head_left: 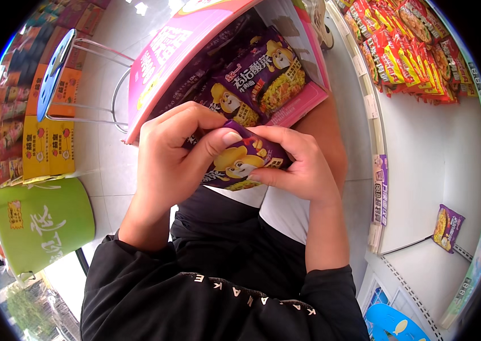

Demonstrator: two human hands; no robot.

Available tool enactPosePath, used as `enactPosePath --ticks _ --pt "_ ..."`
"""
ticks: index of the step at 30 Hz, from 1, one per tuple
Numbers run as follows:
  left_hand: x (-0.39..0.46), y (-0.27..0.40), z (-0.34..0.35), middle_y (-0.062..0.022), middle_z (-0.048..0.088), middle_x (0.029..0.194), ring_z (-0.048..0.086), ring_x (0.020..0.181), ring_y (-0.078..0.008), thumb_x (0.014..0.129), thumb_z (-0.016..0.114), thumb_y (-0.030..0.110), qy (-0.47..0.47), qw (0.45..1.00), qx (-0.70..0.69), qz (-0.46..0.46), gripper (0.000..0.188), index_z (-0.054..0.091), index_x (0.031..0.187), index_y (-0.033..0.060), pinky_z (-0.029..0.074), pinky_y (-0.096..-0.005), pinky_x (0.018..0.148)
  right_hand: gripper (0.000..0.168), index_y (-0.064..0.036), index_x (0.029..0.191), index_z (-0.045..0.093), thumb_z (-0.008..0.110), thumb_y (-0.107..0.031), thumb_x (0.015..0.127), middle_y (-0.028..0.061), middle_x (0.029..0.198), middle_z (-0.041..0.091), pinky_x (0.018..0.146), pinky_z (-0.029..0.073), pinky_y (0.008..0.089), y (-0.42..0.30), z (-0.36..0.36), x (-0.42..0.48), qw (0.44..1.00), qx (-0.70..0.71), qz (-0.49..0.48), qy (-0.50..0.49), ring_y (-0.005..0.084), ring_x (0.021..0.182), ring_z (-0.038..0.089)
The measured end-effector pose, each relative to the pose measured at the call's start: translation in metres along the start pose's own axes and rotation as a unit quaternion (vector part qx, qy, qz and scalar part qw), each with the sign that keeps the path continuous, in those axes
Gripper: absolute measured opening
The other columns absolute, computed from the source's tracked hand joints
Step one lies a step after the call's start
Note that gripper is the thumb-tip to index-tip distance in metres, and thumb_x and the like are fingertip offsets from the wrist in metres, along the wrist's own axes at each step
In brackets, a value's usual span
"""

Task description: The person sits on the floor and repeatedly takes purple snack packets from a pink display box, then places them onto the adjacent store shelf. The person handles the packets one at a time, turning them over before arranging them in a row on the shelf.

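Between both hands, over my lap, is a purple packet of instant noodles [240, 164] with a cartoon figure in a yellow hat. My left hand [181, 149] pinches its upper edge between thumb and bent fingers. On the other side, my right hand [296, 164] grips the packet with the thumb below and the fingers above. Just beyond the hands, a pink cardboard carton [315, 100] stands tilted and open towards me. Several more purple noodle packets [274, 72] lie inside it. My fingertips hide part of the held packet's edge.
On the right, a white shelf [415, 162] holds red noodle packets [407, 55] at its far end and one purple packet [448, 228] nearer. A blue-topped metal stool [55, 72] stands left of the carton. Stacked orange and yellow cartons [48, 145] and a green display [44, 221] line the left.
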State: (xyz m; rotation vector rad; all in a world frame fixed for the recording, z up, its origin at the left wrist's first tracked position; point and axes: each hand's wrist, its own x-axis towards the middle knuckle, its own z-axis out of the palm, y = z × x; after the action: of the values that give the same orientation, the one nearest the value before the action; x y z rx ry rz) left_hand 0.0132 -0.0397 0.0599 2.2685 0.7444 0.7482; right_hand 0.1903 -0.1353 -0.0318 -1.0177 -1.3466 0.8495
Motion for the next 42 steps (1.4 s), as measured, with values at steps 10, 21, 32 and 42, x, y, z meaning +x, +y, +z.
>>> enactPosePath --ticks 10,21,32,42 --pt "-0.026 -0.035 0.000 -0.0098 0.061 0.093 0.054 0.081 -0.0103 0.101 0.056 0.020 0.142 0.980 -0.136 0.008 0.024 0.057 0.095 -0.0034 0.042 -0.0213 0.073 0.032 0.003 0.104 0.066 0.080 -0.018 0.083 0.0111 0.108 0.069 0.089 0.053 0.0291 0.024 -0.009 -0.007 0.962 0.245 0.058 0.107 0.0148 0.098 0.064" --pt "-0.038 -0.052 0.010 -0.0088 0.065 0.087 0.051 0.059 -0.0064 0.102 0.051 0.015 0.186 0.978 -0.010 0.093 0.021 0.051 0.089 -0.0016 0.041 -0.0215 0.052 0.012 0.002 0.096 0.066 0.071 -0.007 0.089 0.0115 0.101 0.068 0.090 0.051 0.0318 0.029 0.002 -0.001 0.940 0.257 -0.068 0.213 0.0209 0.099 0.065" --pt "-0.025 -0.025 0.017 -0.0115 0.061 0.105 0.059 0.092 -0.0219 0.081 0.075 0.005 0.189 0.968 0.119 0.117 0.023 0.064 0.100 0.0012 0.048 -0.0325 0.082 0.013 0.000 0.098 0.064 0.070 -0.010 0.092 0.0082 0.098 0.068 0.082 0.050 0.0248 0.030 0.010 -0.003 0.932 0.233 -0.024 0.276 0.0113 0.088 0.063" --pt "0.005 -0.003 0.025 -0.0108 0.063 0.083 0.062 0.074 -0.0283 0.074 0.075 0.004 -0.030 0.959 0.228 0.167 0.017 0.065 0.087 0.0012 0.050 -0.0368 0.063 0.018 0.002 0.100 0.063 0.073 -0.008 0.088 0.0064 0.099 0.063 0.080 0.049 0.0241 0.029 0.013 -0.002 0.958 0.171 -0.070 0.217 0.0097 0.090 0.059"
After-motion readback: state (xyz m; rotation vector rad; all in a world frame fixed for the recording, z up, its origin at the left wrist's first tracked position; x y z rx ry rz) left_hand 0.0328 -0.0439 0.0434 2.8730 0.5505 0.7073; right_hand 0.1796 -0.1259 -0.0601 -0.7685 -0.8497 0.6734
